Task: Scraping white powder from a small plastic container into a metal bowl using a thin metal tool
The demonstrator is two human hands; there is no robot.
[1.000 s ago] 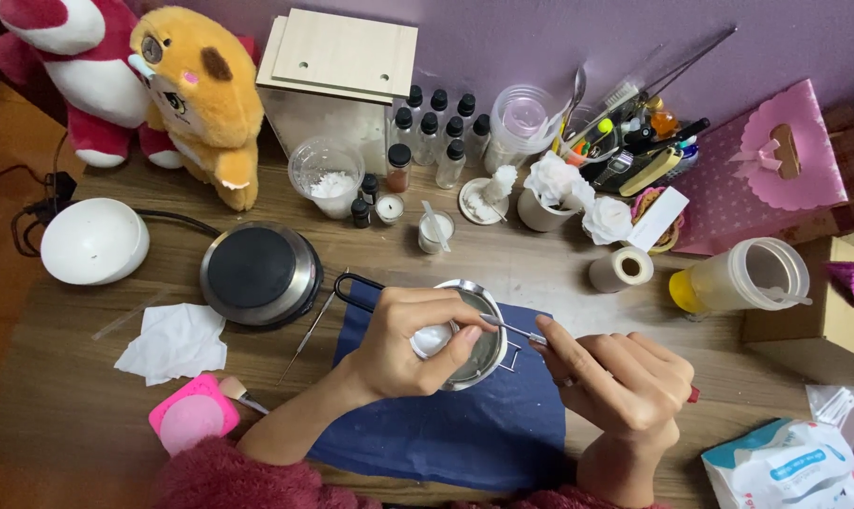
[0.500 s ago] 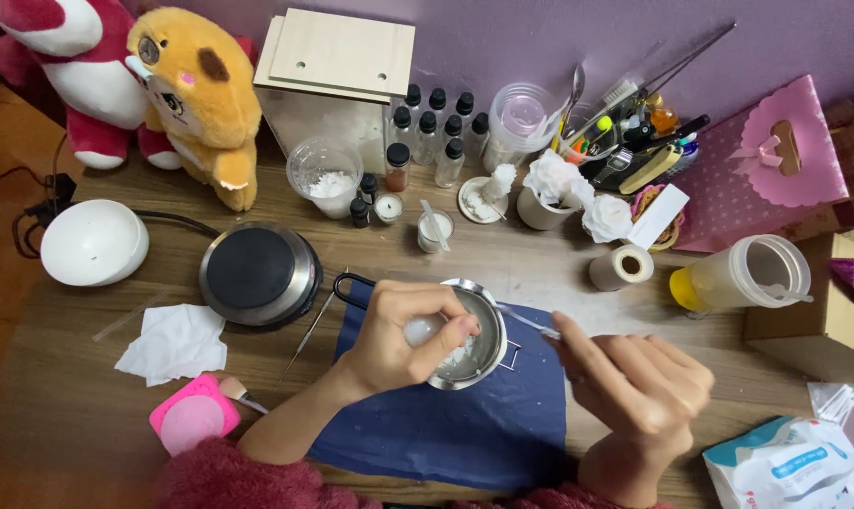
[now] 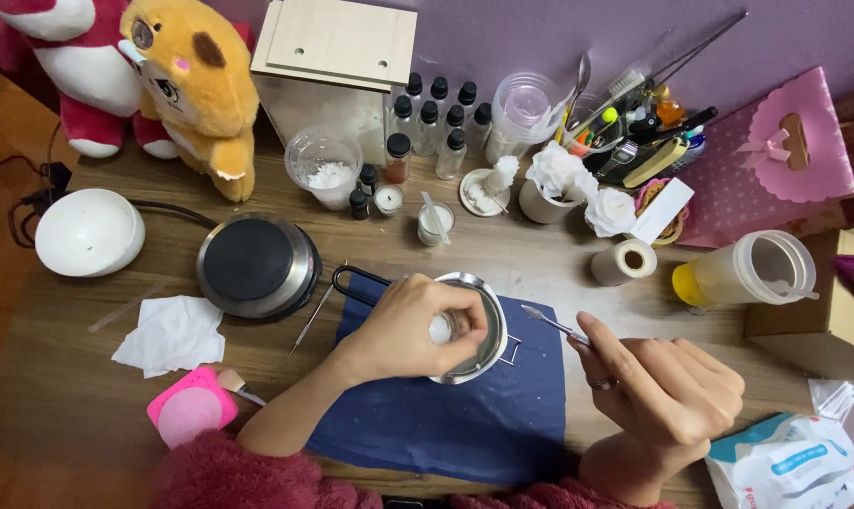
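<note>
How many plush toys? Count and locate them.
2. The orange plush toy sits back left beside the wooden box; the red-and-white plush toy, left of it, is partly cropped. None look hidden.

Single view, head-worn camera: looks steeply down from above the seated person onto the brown wooden tabletop [image 3: 559,269], facing the purple back wall [image 3: 540,38] at the frame's top. Near range; both forearms enter from the bottom edge. No second view shares the scene.
</note>
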